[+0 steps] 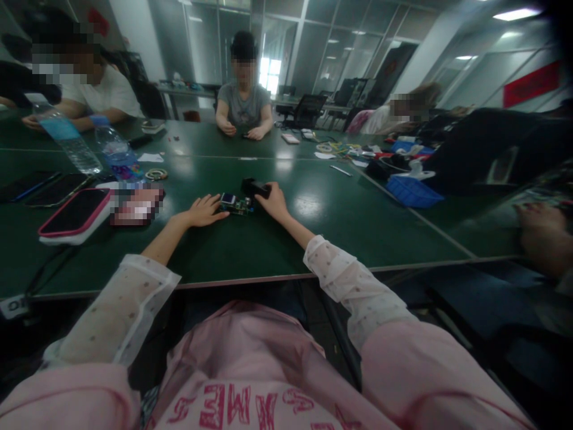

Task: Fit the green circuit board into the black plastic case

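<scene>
tabletop (340, 242) bears loaded basket (414, 192); left hand (203, 211) splays by board (238, 208), right hand (274, 203) clasps block (256, 187).

Green circuit board (237, 206) with small lit screen (228, 199) lies face-up on table (250, 251), blocky black piece (256, 187) just beyond its right end.

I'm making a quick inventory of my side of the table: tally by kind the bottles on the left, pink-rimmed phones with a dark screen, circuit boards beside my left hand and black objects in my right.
Bottles: 2
Pink-rimmed phone: 1
Circuit board beside the left hand: 1
Black object in the right hand: 1
Total: 5
</scene>
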Demonstrator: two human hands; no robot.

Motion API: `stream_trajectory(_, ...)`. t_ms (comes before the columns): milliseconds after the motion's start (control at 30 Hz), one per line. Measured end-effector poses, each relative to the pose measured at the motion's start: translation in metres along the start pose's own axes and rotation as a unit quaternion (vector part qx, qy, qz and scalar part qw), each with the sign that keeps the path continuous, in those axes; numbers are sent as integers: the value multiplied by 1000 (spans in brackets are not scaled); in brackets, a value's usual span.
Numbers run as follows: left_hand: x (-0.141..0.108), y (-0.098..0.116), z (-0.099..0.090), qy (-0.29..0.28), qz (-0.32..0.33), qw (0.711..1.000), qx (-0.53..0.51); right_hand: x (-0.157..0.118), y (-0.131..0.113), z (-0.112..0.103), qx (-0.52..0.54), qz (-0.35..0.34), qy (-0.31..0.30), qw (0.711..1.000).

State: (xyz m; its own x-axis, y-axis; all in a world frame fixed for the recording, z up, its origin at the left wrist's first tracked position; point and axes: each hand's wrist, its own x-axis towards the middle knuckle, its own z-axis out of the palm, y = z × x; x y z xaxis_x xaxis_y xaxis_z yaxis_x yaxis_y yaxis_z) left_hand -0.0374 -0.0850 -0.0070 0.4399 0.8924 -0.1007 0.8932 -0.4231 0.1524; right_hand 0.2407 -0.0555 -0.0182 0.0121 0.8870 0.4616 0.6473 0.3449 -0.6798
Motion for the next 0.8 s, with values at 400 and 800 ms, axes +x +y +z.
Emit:
stream_trajectory(400, 1, 1, 0, 5, -9, 1000, 3, -9, -28, -4, 158, -59, 70, 983)
stream_trajectory(800, 1, 3, 2, 6, -20, 1000, 4, -24, -47, -2, 125, -181, -21, 975)
